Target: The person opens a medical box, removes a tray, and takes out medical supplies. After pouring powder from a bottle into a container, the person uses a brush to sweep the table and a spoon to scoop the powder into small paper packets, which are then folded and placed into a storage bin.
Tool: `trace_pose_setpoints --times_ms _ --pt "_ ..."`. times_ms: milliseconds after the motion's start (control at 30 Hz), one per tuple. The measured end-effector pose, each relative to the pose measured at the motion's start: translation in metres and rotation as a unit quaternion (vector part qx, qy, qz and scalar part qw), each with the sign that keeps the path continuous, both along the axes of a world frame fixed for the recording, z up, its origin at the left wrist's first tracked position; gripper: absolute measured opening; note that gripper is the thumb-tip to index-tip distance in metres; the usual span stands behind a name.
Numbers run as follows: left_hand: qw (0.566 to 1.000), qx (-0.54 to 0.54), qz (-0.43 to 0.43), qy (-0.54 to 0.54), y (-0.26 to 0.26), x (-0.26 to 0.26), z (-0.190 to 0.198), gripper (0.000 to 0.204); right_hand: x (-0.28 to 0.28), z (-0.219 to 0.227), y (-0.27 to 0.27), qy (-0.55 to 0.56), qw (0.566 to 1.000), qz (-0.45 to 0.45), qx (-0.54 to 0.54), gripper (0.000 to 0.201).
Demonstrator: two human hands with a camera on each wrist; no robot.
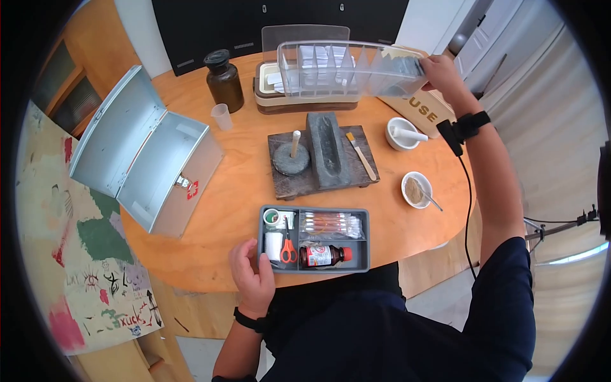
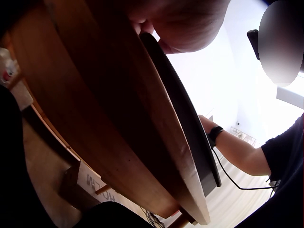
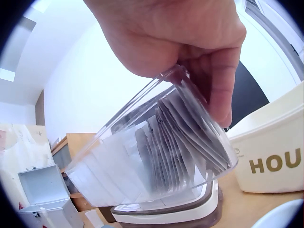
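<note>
My right hand (image 1: 440, 73) grips one end of a clear plastic divided organizer (image 1: 356, 86). It is held in the air, tilted, at the table's back. Grey packets (image 3: 173, 142) stand in a row near the gripped end, with white ones farther along. At the near table edge, my left hand (image 1: 253, 280) has relaxed fingers beside the left corner of a grey compartment tray (image 1: 337, 270), its thumb at the rim. The tray holds orange-handled scissors (image 1: 288, 251), a red-capped brown bottle (image 1: 323, 256), bagged cotton swabs (image 1: 331, 225) and a white roll (image 1: 273, 245).
Behind lies a cream-and-brown box (image 1: 305, 102), beside a cream bin (image 1: 420, 114). A brown jar (image 1: 226, 86), plastic cup (image 1: 221, 116) and lidded metal case (image 1: 172, 172) stand left. A stone grinder (image 1: 328, 153) sits mid-table; a mortar (image 1: 398, 141) and powder bowl (image 1: 414, 193) stand right.
</note>
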State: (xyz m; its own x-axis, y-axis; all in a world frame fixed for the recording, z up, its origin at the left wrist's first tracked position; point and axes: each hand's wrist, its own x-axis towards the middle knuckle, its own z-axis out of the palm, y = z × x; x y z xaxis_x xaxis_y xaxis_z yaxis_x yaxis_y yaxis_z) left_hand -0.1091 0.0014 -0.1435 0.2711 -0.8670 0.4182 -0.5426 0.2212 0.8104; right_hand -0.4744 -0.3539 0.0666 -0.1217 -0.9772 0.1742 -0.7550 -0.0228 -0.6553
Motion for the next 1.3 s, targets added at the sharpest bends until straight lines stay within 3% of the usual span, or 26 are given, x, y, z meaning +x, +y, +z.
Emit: trace_pose_setpoints --times_ms 200,333,533,667,800,1000,1133,1200,1300 --pt "0.998 0.021 -0.021 0.061 0.003 0.002 -0.019 0.033 -0.067 0.032 0.075 -0.08 0.996 -0.016 -0.025 0.038" --pt "0.989 0.035 -0.044 0.137 0.005 0.001 -0.017 0.035 -0.134 0.044 0.156 -0.011 0.996 -0.087 0.016 0.037" --pt "0.984 0.048 -0.056 0.16 0.005 0.004 -0.013 0.035 -0.21 0.029 0.283 0.002 0.975 -0.223 0.009 0.036" --pt "0.986 0.047 -0.052 0.149 0.006 0.004 -0.013 0.035 -0.269 -0.006 0.327 -0.03 0.945 -0.326 0.015 0.035" --pt "0.985 0.063 -0.057 0.151 0.006 0.007 -0.015 0.035 -0.293 -0.051 0.327 -0.037 0.918 -0.393 0.026 0.033" --pt "0.986 0.053 -0.047 0.152 0.006 0.007 -0.016 0.035 -0.291 -0.117 0.283 -0.134 0.912 -0.387 0.024 0.03" --pt "0.988 0.052 -0.037 0.143 0.006 0.008 -0.017 0.035 -0.261 -0.124 0.273 -0.16 0.904 -0.397 0.009 0.032" --pt "0.988 0.054 -0.037 0.141 0.006 0.008 -0.018 0.036 -0.245 -0.128 0.27 -0.251 0.894 -0.37 0.016 0.031" --pt "0.988 0.055 -0.038 0.142 0.006 0.008 -0.018 0.036 -0.23 -0.13 0.265 -0.257 0.9 -0.35 0.038 0.031"
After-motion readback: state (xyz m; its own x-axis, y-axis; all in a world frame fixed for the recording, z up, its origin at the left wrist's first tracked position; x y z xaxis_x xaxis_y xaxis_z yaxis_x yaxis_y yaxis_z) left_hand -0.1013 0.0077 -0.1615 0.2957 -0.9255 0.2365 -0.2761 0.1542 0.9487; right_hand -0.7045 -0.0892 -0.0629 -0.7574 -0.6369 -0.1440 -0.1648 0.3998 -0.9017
